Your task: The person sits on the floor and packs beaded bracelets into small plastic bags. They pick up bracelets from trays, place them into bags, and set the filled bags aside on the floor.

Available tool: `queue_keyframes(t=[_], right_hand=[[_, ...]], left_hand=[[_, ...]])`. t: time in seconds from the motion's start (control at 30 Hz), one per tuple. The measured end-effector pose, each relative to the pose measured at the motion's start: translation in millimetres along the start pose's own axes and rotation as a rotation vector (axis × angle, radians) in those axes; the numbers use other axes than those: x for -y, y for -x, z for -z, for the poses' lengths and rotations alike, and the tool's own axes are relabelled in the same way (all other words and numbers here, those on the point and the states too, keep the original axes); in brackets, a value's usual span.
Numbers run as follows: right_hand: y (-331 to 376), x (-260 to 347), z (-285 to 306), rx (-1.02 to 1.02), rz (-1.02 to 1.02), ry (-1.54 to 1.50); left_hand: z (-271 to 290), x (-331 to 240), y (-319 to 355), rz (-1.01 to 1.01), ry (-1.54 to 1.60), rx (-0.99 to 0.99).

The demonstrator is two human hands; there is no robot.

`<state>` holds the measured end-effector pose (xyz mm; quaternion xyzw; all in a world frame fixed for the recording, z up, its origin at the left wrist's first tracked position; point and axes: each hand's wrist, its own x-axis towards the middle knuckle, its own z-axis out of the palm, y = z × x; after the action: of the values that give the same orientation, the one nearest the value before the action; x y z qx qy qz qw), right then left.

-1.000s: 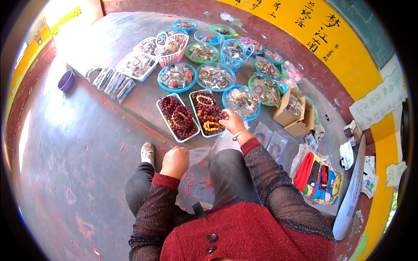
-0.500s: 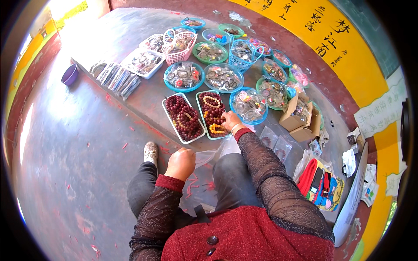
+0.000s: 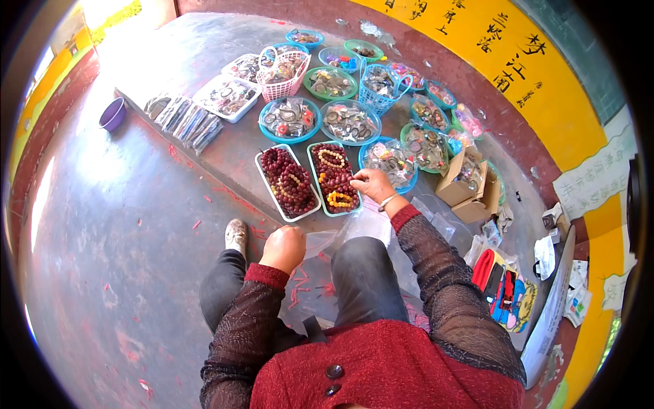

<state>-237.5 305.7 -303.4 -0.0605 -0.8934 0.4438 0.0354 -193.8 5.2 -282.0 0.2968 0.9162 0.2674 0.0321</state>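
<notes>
My left hand [image 3: 283, 248] is closed in a fist over my left knee, gripping the edge of a clear plastic bag [image 3: 319, 244]. My right hand [image 3: 373, 185] is at the right side of the right-hand tray [image 3: 315, 178], fingertips pinched together; whatever they hold, if anything, is too small to make out. That tray holds dark red bead bracelets [image 3: 329, 183], with a pale bead bracelet [image 3: 332, 159] and a yellow-orange one [image 3: 338, 200] on top. Beside it, a second white tray [image 3: 264, 178] is heaped with dark red bead strings [image 3: 289, 180].
Beyond the trays stand several bowls and baskets of bagged trinkets, including a blue bowl [image 3: 388, 163] and a pink basket [image 3: 279, 88]. An open cardboard box [image 3: 470, 180] is at the right, near colourful folded goods [image 3: 507, 290]. A purple bucket [image 3: 113, 116] stands left of the floor step.
My right hand has shifted slightly right and up, away from the yellow-orange bracelet. My left hand, still closed on the plastic bag, has barely moved.
</notes>
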Motion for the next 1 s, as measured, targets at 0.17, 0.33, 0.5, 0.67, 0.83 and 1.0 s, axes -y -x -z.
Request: queue_keyframes(t=[0.17,0.33,0.5,0.67,0.83,1.0], right_hand=[[62,71,32,0.207,-0.166,-0.295],[126,114,26,0.214,-0.184,-0.446],[157,112,-10,0.148,-0.206,-0.508],[158,113,-13,0.178,-0.210,-0.302],[160,114,-10,0.156,-0.218,-0.207],[159,117,-3,0.224,-0.270,-0.386]], left_hand=[[0,-2,3,0.018,0.000,-0.003],[3,-6,6,-0.003,-0.003,0.041],[-1,-14,9,-0.013,0.074,0.047],[-4,-10,12,0.028,0.122,0.048],[5,-12,10,0.005,0.191,0.025],[10,-16,11,-0.012,0.175,0.098]])
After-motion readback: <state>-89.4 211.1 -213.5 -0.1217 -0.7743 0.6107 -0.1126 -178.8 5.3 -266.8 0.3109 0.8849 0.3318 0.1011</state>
